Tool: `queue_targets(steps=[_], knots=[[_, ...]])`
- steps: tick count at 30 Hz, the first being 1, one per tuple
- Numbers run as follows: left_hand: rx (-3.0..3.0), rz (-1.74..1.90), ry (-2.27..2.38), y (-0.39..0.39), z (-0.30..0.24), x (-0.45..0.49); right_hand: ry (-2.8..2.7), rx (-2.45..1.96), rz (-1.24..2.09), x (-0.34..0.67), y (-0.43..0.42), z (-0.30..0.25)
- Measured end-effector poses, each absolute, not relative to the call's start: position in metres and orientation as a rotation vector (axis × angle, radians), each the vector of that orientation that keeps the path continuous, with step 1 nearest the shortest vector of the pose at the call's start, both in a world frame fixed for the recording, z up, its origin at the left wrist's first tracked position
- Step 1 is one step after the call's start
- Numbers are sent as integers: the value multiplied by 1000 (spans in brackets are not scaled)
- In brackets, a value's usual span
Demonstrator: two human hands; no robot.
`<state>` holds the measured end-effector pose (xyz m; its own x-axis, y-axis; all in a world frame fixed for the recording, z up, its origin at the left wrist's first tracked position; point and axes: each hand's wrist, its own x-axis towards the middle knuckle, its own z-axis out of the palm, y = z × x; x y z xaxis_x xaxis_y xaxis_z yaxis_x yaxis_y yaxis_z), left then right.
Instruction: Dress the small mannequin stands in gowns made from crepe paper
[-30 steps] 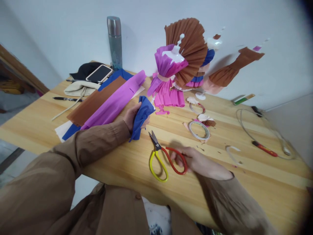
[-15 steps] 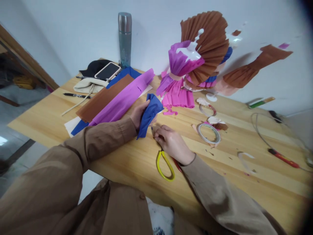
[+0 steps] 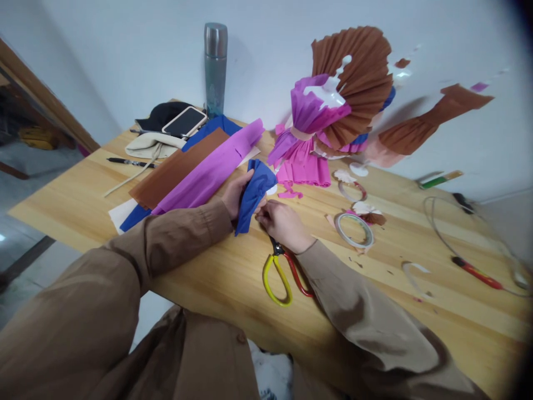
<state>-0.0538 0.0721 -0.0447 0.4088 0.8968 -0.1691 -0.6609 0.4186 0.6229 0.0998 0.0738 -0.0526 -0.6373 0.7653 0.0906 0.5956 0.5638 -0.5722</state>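
Observation:
My left hand (image 3: 235, 194) is closed around a gathered piece of blue crepe paper (image 3: 255, 191), its thumb lying along the paper's left side. My right hand (image 3: 283, 223) is right beside the paper's lower edge, thumb and fingertips pinched together; whatever they hold is too small or hidden to make out. Just below that hand, scissors (image 3: 277, 250) with one yellow and one red handle lie on the table, their blades partly covered by the hand. Behind my hands stands a small white dress form (image 3: 328, 91) dressed in purple and pink crepe paper, with a pleated brown fan (image 3: 360, 72) behind it.
Sheets of brown crepe paper (image 3: 183, 166) and purple crepe paper (image 3: 212, 164) lie at left. A phone (image 3: 184, 121), a pen (image 3: 130, 162) and a thermos flask (image 3: 215, 72) are farther back. To the right are a tape roll (image 3: 353, 230), paper scraps and a red-handled tool (image 3: 477, 272).
My right hand has moved up and slightly left, closer to the blue paper, uncovering more of the scissors. My left hand keeps its hold on the paper.

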Motion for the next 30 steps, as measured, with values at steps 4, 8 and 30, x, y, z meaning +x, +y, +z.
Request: queue_targets(steps=[4, 8, 30], knots=[[510, 1018, 526, 73, -46, -56, -2359, -1129, 734, 117, 84, -50], [537, 1016, 535, 74, -46, -54, -2159, -1237, 748, 168, 96, -36], [504, 981, 584, 73, -43, -50, -2011, -1793, 145, 323, 51, -28]])
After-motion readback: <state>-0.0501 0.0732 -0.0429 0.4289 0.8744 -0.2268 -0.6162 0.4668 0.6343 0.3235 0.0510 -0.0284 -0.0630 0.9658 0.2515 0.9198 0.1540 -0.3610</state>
